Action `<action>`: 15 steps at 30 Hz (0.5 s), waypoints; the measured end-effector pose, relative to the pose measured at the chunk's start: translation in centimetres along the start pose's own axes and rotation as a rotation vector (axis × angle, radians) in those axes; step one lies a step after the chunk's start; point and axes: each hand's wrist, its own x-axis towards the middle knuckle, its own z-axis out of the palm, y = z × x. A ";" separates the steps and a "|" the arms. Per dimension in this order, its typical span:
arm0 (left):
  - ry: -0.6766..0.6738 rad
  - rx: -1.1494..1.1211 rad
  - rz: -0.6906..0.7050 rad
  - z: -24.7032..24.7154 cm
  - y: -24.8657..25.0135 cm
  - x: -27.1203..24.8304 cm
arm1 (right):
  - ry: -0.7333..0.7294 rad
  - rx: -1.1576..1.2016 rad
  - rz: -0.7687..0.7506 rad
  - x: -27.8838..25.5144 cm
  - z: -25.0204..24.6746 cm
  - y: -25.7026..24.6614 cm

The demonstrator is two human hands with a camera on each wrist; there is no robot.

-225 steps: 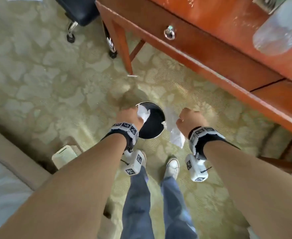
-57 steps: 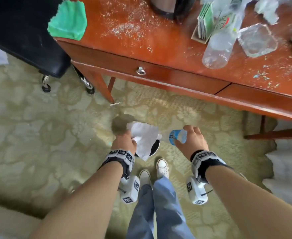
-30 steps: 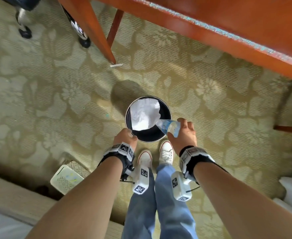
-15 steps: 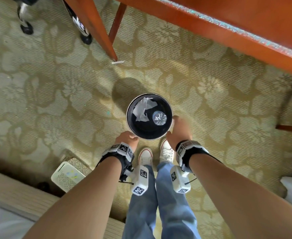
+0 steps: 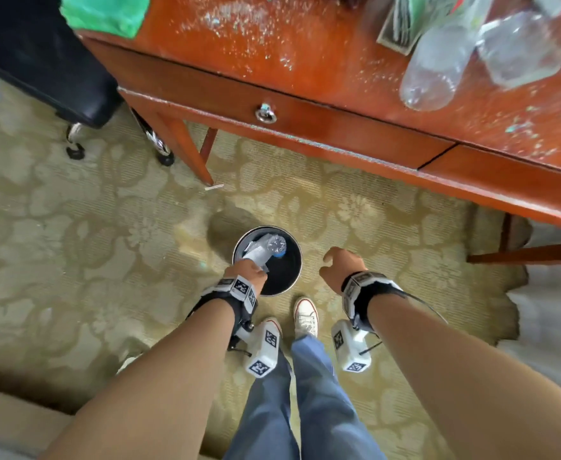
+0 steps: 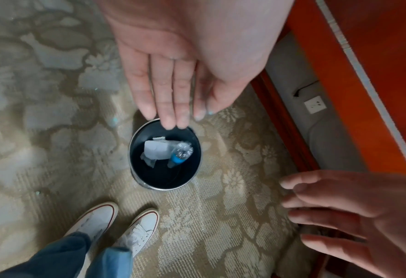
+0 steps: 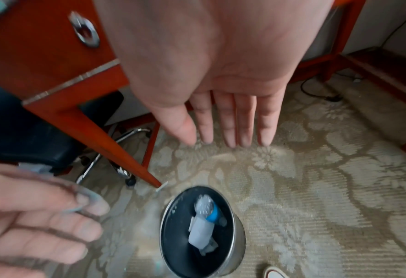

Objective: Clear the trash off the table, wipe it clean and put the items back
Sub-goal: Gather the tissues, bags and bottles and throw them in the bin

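A round black trash bin (image 5: 284, 277) with a metal rim stands on the carpet in front of my shoes. Inside it lie crumpled white paper (image 6: 155, 150) and a crushed clear bottle (image 6: 182, 150) with a blue label. My left hand (image 5: 249, 270) hovers over the bin's near-left rim; in the left wrist view that left hand (image 6: 173, 116) has straight fingers and holds nothing. To the right of the bin, my right hand (image 5: 330, 260) is empty; the right wrist view shows the right hand (image 7: 230, 139) flat, fingers extended. The red-brown desk (image 5: 305, 78) is strewn with crumbs.
On the desk lie a green cloth (image 5: 106, 11), a clear plastic bottle (image 5: 435, 71) on its side, a glass ashtray (image 5: 521, 48) and a holder of packets (image 5: 401, 24). A black wheeled chair (image 5: 40, 61) stands left of the desk leg. A paper scrap (image 5: 214, 186) lies on the carpet.
The right hand let the bottle drop into the bin on the paper, then drew away to the right and opened. The view has lifted, bringing the desk top back into sight.
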 end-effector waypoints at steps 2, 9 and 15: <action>0.005 0.126 0.057 -2.6 3.0 -3.4 | 0.032 0.004 -0.001 -3.1 -3.4 -0.3; 0.101 0.459 0.462 -13.1 19.4 -16.5 | 0.284 0.000 -0.043 -14.5 -19.8 -1.4; 0.371 0.445 0.718 -18.9 30.7 -25.2 | 0.621 0.074 -0.037 -21.5 -32.9 -0.2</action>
